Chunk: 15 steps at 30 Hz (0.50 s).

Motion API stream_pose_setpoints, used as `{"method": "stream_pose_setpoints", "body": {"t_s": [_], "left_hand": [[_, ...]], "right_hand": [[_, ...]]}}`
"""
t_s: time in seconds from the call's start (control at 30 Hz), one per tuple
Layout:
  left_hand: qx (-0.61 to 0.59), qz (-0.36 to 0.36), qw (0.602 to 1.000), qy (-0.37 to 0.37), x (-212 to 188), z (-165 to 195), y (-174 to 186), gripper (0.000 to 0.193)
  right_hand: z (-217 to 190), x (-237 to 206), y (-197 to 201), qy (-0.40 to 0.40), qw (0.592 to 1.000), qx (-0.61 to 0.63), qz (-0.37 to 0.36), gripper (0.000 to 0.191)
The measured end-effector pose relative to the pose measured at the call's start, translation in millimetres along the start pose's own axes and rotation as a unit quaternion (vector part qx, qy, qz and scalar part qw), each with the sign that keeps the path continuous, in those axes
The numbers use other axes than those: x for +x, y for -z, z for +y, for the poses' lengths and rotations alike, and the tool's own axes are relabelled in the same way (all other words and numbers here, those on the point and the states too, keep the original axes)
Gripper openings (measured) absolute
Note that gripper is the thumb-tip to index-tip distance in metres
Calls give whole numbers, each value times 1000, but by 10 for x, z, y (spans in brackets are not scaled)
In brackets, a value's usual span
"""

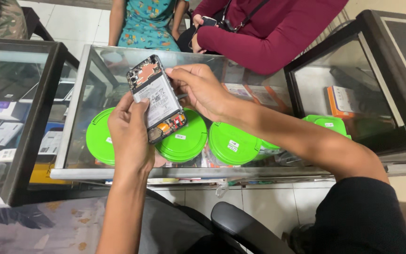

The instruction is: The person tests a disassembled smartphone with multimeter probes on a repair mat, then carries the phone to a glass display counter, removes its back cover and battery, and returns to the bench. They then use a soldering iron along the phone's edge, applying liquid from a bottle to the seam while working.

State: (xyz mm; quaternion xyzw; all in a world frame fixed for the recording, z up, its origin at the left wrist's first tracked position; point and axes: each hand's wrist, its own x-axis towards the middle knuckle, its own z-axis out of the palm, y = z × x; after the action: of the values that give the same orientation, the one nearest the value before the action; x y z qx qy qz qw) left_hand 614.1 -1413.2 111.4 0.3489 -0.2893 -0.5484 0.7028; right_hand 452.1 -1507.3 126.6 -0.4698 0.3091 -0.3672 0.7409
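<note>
An opened phone (156, 99), its back cover off so that the battery and circuit boards are bared, is held in the air between both hands. The left hand (128, 136) is closed around its lower left edge, thumb laid along the side; the right hand (202, 89) is pinched on the upper right edge, fingertips (171, 71) set against the frame. The phone is judged light and stiff, yet fragile: the exposed boards and thin ribbon connectors are best left untouched, and hold is better taken by the rim, as here. Just beyond and below the hands, round green lids (231, 143) are seen under a glass counter (71, 113). Farther off, past the counter's far edge, a person's maroon sleeve (269, 37) and another person's patterned teal garment (146, 23) are seen.
</note>
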Motion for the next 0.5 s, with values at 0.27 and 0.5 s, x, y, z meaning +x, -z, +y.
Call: {"method": "stream_pose_setpoints", "body": {"t_s": [0.27, 0.5], "left_hand": [[4, 4, 1000, 2, -33, 13, -18, 27], [12, 11, 1000, -2, -44, -14, -19, 28]], "right_hand": [[-35, -54, -10, -16, 1000, -13, 0, 24], [-4, -53, 26, -13, 1000, -5, -7, 23]]}}
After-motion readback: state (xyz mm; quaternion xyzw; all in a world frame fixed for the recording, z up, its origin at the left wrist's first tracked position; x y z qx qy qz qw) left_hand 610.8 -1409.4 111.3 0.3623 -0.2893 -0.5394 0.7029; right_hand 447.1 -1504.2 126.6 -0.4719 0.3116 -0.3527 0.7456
